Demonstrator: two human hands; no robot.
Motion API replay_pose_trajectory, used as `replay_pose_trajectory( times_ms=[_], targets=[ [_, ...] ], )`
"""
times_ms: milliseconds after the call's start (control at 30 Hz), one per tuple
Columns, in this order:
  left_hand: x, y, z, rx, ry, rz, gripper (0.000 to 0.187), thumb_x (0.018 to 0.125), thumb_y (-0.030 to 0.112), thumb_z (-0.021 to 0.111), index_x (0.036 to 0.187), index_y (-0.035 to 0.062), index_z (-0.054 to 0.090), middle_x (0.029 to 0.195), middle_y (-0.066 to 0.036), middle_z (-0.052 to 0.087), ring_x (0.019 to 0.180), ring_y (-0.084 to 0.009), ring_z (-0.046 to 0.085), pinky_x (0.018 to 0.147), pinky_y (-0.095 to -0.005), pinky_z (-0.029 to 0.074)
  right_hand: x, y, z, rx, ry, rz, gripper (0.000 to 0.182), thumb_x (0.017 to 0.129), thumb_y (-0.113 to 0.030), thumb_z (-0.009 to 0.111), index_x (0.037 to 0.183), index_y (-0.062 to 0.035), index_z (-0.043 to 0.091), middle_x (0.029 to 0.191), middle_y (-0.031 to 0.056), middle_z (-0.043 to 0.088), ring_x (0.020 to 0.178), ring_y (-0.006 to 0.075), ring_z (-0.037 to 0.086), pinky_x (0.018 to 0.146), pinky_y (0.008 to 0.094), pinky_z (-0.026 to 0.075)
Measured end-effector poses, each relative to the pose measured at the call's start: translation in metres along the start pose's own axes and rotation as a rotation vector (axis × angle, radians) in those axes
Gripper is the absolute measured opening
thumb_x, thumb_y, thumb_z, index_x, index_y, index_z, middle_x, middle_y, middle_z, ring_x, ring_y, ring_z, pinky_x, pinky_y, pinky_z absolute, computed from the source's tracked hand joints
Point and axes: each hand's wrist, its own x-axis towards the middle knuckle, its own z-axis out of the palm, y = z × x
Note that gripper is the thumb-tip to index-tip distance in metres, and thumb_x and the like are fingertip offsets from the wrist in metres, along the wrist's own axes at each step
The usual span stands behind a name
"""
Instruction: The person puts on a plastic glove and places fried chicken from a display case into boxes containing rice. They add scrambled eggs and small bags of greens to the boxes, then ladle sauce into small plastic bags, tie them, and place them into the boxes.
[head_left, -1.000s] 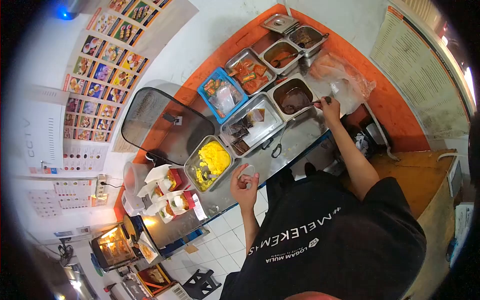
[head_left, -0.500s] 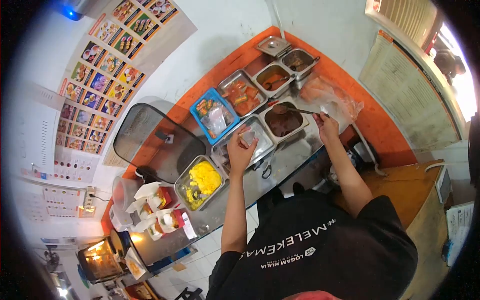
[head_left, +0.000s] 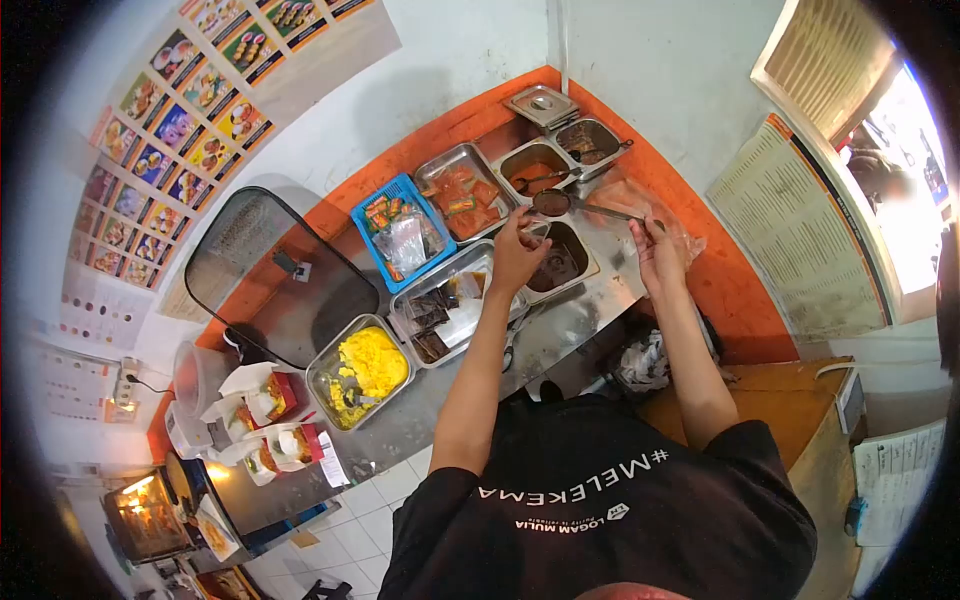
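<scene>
My right hand [head_left: 658,252] is closed around the handle of a ladle [head_left: 552,203], whose brown-coated bowl is raised above the metal pans. My left hand [head_left: 517,252] pinches a small clear plastic cup [head_left: 537,236], partly hidden by the fingers, just below the ladle bowl. Under both sits a steel pan of dark brown sauce [head_left: 562,262]. Left of it, a clear-walled tray [head_left: 468,325] holds dark packets. Behind my left hand are a steel pan of orange-red food [head_left: 466,190] and a blue basket [head_left: 384,238] of sachets.
A pan of orange sauce [head_left: 535,165] and another pan [head_left: 588,142] stand in the corner, near a lidded pan [head_left: 541,104]. A plastic bag [head_left: 620,205] lies to their right. Leftward are yellow food in a pan [head_left: 372,362], open food boxes [head_left: 290,445] and a black-framed mesh cover [head_left: 280,270].
My left hand has moved right with the cup, up to the ladle. The ladle bowl has shifted a little left and now hangs over the pans' edge. The head view has shifted.
</scene>
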Motion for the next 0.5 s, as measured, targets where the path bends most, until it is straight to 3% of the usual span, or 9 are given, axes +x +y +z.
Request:
replay_pose_trajectory(
  times_ms=[133, 333, 433, 500],
  targets=[
    [0.000, 0.006, 0.006, -0.052, 0.050, -0.010, 0.067, 0.073, 0.005, 0.079, 0.133, 0.0012, 0.047, 0.106, -0.015, 0.064, 0.070, -0.0131, 0.064, 0.063, -0.0279, 0.052, -0.001, 0.000, 0.005, -0.019, -0.021, 0.005, 0.009, 0.094, -0.001, 0.057, 0.099, 0.0068, 0.055, 0.098, 0.0131, 0.061, 0.086, 0.0236, 0.067, 0.080, 0.0290, 0.060],
    [0.009, 0.006, 0.005, -0.089, -0.044, 0.015, 0.073, 0.073, 0.006, 0.080, 0.137, 0.0021, 0.045, 0.107, -0.013, 0.061, 0.070, -0.0123, 0.063, 0.062, -0.0258, 0.050, 0.003, 0.003, -0.001, -0.072, -0.096, -0.040, 0.012, 0.095, -0.004, 0.058, 0.100, 0.0062, 0.055, 0.094, 0.0129, 0.063, 0.083, 0.0228, 0.067, 0.076, 0.0282, 0.059],
    [0.008, 0.013, 0.003, -0.105, -0.030, 0.001, 0.066, 0.078, 0.008, 0.078, 0.135, 0.0010, 0.047, 0.095, -0.006, 0.065, 0.073, -0.0106, 0.063, 0.064, -0.0255, 0.050, 0.002, 0.004, 0.002, -0.103, -0.048, -0.093, 0.012, 0.096, -0.005, 0.059, 0.099, 0.0053, 0.055, 0.092, 0.0133, 0.064, 0.081, 0.0221, 0.068, 0.077, 0.0284, 0.059],
    [0.008, 0.009, 0.006, -0.181, -0.045, -0.039, 0.079, 0.073, 0.005, 0.080, 0.142, 0.0031, 0.041, 0.104, -0.011, 0.060, 0.069, -0.0121, 0.063, 0.062, -0.0251, 0.051, 0.000, 0.004, 0.001, -0.127, -0.078, -0.120, 0.012, 0.096, -0.006, 0.059, 0.099, 0.0045, 0.055, 0.091, 0.0128, 0.065, 0.080, 0.0214, 0.068, 0.077, 0.0282, 0.058]
  ],
)
